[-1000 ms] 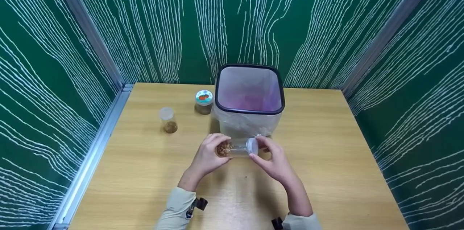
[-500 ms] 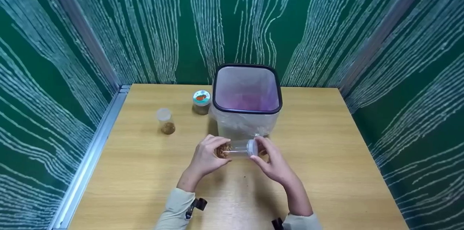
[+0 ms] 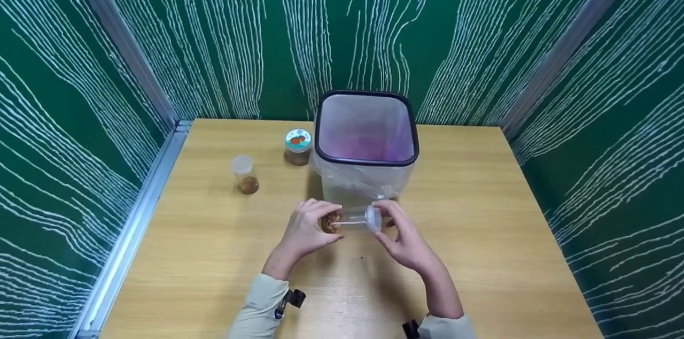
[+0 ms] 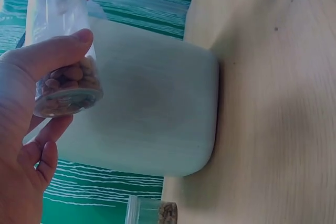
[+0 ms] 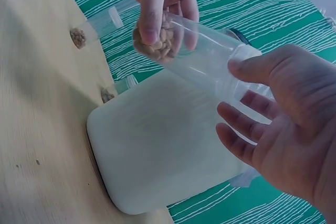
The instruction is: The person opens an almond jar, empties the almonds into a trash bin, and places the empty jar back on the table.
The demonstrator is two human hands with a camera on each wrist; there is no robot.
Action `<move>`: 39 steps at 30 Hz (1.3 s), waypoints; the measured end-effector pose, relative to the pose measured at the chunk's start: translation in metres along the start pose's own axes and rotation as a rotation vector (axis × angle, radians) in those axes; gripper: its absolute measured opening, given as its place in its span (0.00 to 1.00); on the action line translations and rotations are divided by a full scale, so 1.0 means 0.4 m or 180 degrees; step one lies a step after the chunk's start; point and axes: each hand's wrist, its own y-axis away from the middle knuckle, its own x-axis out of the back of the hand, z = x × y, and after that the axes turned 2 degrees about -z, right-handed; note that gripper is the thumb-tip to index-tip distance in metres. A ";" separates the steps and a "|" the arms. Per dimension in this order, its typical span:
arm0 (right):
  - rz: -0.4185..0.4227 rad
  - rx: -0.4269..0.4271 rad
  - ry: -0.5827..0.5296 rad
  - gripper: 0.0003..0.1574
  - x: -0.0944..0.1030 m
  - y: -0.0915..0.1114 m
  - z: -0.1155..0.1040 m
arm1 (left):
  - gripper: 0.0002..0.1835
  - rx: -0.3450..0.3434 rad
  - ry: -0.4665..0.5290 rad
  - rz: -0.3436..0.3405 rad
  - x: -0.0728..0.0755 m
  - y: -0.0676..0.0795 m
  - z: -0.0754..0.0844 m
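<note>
A clear plastic jar is held on its side above the table, in front of the bin. Brown nut-like pieces are gathered at its base end. My left hand grips that end, thumb on the near side and fingers round the far side. At the other end sits a translucent screw lid, which my right hand holds between thumb and fingers. In the right wrist view the right thumb lies on the lid's ridged edge, with the fingers curved beneath it.
A pale bin with a black rim and a bag liner stands just beyond my hands. Left of it is a jar with a picture lid. Farther left stands another clear jar, brown pieces at its bottom. Green patterned walls enclose the wooden table.
My right thumb and fingers have shifted slightly round the lid. The left hand keeps its grip on the jar's base, and the jar stays in nearly the same place.
</note>
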 end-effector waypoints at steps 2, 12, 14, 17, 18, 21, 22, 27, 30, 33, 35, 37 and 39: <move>0.0029 0.0031 -0.0026 0.42 0.000 -0.005 0.000 | 0.31 0.0025 -0.0002 0.0001 -0.001 -0.004 -0.001; 0.0475 -0.0896 -0.0093 0.40 -0.007 -0.021 -0.014 | 0.33 0.0084 0.0042 0.0125 -0.002 0.004 -0.009; 0.0533 -0.1185 0.0005 0.32 -0.006 -0.025 -0.021 | 0.33 0.0084 0.0037 0.0135 -0.004 0.007 -0.010; 0.0445 -0.1464 0.0191 0.26 -0.007 -0.027 -0.026 | 0.33 0.0047 0.0071 0.0149 -0.005 0.009 -0.009; 0.0410 -0.1508 0.0246 0.26 -0.008 -0.027 -0.027 | 0.33 0.0032 0.0074 0.0146 -0.005 0.010 -0.008; 0.0360 -0.1527 0.0334 0.25 -0.012 -0.025 -0.028 | 0.33 0.0008 0.0100 0.0128 -0.005 0.011 -0.005; 0.0371 -0.1512 0.0327 0.26 -0.013 -0.025 -0.029 | 0.33 0.0007 0.0099 0.0119 -0.005 0.011 -0.004; 0.0420 -0.1375 0.0160 0.26 -0.025 -0.027 -0.033 | 0.34 0.0009 0.0099 0.0143 -0.002 0.019 0.000; 0.0413 -0.1302 0.0036 0.25 -0.032 -0.028 -0.032 | 0.34 0.0021 0.0092 0.0146 -0.003 0.023 0.003; 0.0405 -0.1288 -0.0054 0.25 -0.034 -0.027 -0.029 | 0.33 0.0034 0.0105 0.0141 -0.007 0.025 0.006; 0.0394 -0.1290 -0.0130 0.24 -0.033 -0.025 -0.028 | 0.33 0.0037 0.0127 0.0133 -0.009 0.025 0.008; 0.0358 -0.1320 -0.0218 0.24 -0.030 -0.025 -0.030 | 0.33 0.0040 0.0155 0.0136 -0.010 0.025 0.011; 0.0306 -0.1329 -0.0270 0.24 -0.028 -0.023 -0.031 | 0.33 0.0020 0.0168 0.0149 -0.011 0.025 0.013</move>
